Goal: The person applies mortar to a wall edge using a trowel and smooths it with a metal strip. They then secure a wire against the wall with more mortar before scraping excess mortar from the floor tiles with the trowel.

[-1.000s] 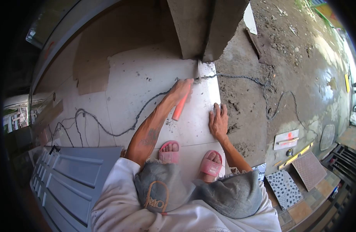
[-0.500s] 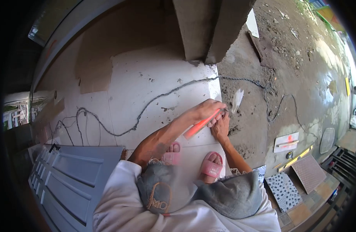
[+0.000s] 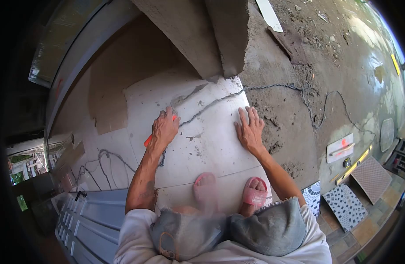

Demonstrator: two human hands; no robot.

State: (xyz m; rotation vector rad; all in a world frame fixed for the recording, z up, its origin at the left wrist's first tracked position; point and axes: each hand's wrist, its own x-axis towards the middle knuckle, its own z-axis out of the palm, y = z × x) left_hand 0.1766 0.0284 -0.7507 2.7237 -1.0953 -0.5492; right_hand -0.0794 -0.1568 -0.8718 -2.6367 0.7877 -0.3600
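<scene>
My left hand is closed round the orange handle of a small trowel. The grey pointed blade reaches out past my fingers, low over the white tile floor. My fist covers the middle of the handle. To the right, my right hand lies palm down with its fingers stretched and apart, at the tile's edge beside the rough grey mortar. Specks of mortar dot the tile. A dark twisted cord crosses the tile between my hands and runs on over the mortar.
A concrete post stands just ahead. Brown cardboard covers floor at the left, above a grey panelled door. On the right lie a float, a yellow level and patterned tiles. My pink sandals are below my hands.
My left hand has swung left with the trowel, away from my right hand. The right hand, earlier curled near the trowel, now lies spread at the tile's edge. The view has shifted slightly.
</scene>
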